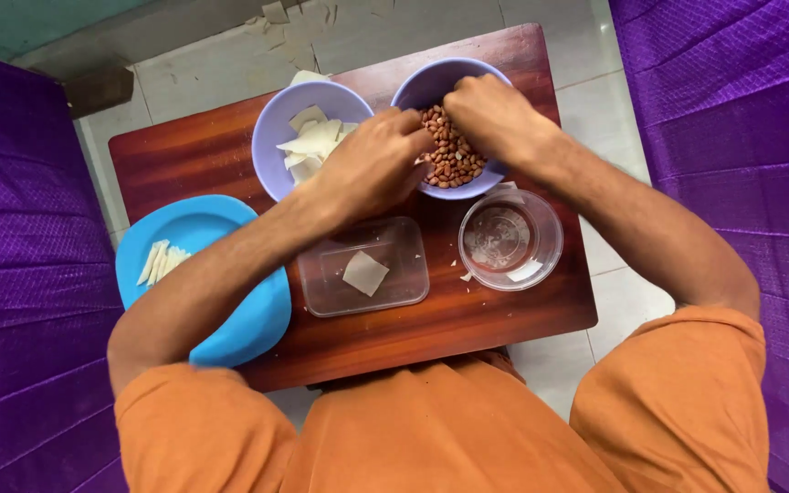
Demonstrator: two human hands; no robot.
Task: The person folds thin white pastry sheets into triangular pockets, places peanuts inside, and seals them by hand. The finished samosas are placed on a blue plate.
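Note:
Both hands reach into a lilac bowl (431,84) of reddish-brown peanuts (454,157) at the far right of a small wooden table (184,151). My left hand (372,164) has its fingers curled at the bowl's left rim, touching the peanuts. My right hand (495,114) is bunched over the bowl's far side, fingertips in the peanuts. Whether either hand has pinched any peanuts is hidden. A second lilac bowl (276,119) with pale flat chips sits just left of it.
A clear rectangular container (404,274) holding one pale square piece lies near me. A clear round container (510,239) stands to its right. A blue plate (203,224) with pale strips overhangs the table's left side. Purple cloth flanks both sides.

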